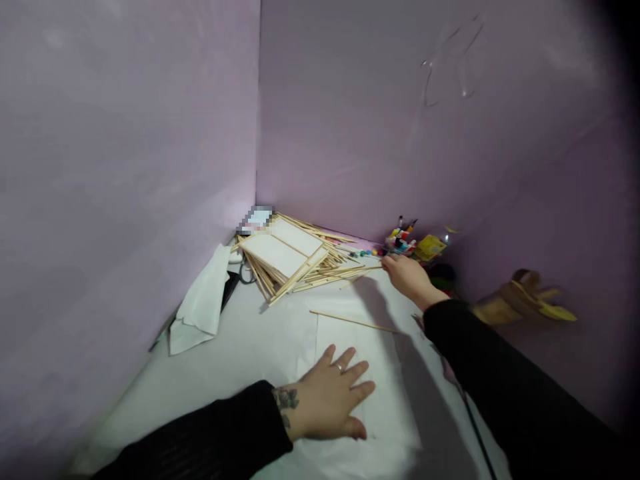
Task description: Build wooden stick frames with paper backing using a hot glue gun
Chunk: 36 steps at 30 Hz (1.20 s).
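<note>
My left hand (333, 397) lies flat with its fingers spread over a sheet of white paper (387, 400). A single thin wooden stick (353, 321) rests across the far edge of that paper. Farther off, my right hand (405, 275) reaches to the right end of a pile of wooden sticks (320, 277), its fingertips pinched together on one stick's end. White panels framed with sticks (285, 245) rest on top of the pile.
Pens and small bottles (400, 237) stand against the wall beside a yellow packet (430, 248). Small coloured beads or caps (367, 253) lie near them. A white cloth or paper (200, 300) covers a dark object at left. Walls meet behind the pile; a rolled yellowish bundle (520, 300) is at right.
</note>
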{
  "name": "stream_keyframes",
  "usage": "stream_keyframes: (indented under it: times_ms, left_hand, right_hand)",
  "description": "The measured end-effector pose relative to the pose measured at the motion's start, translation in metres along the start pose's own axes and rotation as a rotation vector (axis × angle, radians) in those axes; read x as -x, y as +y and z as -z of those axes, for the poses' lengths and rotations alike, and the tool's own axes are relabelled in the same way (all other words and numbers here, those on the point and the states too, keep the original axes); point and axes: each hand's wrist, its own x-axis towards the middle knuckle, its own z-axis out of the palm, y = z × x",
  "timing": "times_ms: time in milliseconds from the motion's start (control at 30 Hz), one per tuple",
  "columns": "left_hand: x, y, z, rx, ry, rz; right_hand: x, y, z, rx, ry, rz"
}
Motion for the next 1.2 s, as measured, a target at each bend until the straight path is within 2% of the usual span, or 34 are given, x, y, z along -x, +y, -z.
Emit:
stream_keyframes:
  times_ms: [100, 167, 267, 300, 333, 400, 500, 600, 667, 833, 933, 1000, 1100, 1200]
  left_hand:
    - [-0.004, 0.000, 0.006, 0.176, 0.122, 0.048]
    - [-0.007, -0.001, 0.012, 0.410, 0.253, 0.136]
    - [-0.014, -0.005, 0.019, 0.809, 0.454, 0.352]
    - [-0.017, -0.007, 0.020, 0.920, 0.500, 0.408]
    - [-0.019, -0.009, 0.020, 1.014, 0.536, 0.442]
    - [-0.022, -0.012, 0.019, 1.134, 0.577, 0.450]
    - [-0.023, -0.011, 0.016, 1.222, 0.630, 0.457]
    - [-0.023, -0.006, 0.018, 1.268, 0.634, 0.484]
    - [-0.023, -0.003, 0.020, 1.280, 0.601, 0.517]
    - [-0.023, -0.003, 0.016, 1.272, 0.434, 0.595]
    - [-0.024, -0.005, 0.010, 1.222, 0.403, 0.606]
    - [-0.025, -0.004, 0.011, 1.195, 0.379, 0.622]
    - [-0.022, 0.002, 0.027, 1.121, 0.351, 0.659]
    - [-0.013, 0.008, 0.055, 0.943, 0.391, 0.671]
  right_hand:
    - [0.055, 0.006, 0.013, -0.010, -0.023, -0.205]
    - [0.095, -0.008, 0.017, -0.309, -0.107, -0.323]
    - [0.146, -0.052, 0.017, -1.128, -0.416, -0.216]
    - [0.159, -0.068, 0.017, -1.321, -0.498, -0.198]
    - [0.168, -0.083, 0.015, -1.442, -0.516, -0.183]
    - [0.179, -0.107, 0.013, -1.546, -0.520, -0.168]
    - [0.182, -0.120, 0.008, -1.545, -0.508, -0.122]
    - [0.178, -0.113, 0.006, -1.408, -0.439, 0.006]
    - [0.173, -0.104, 0.004, -1.302, -0.337, 0.015]
    - [0.158, -0.086, -0.006, -1.293, -0.110, -0.140]
    - [0.151, -0.081, -0.019, -1.313, 0.071, -0.303]
    - [0.149, -0.079, -0.025, -1.279, 0.124, -0.353]
    - [0.152, -0.076, -0.029, -1.160, 0.148, -0.334]
    - [0.157, -0.076, -0.024, -1.050, 0.148, -0.168]
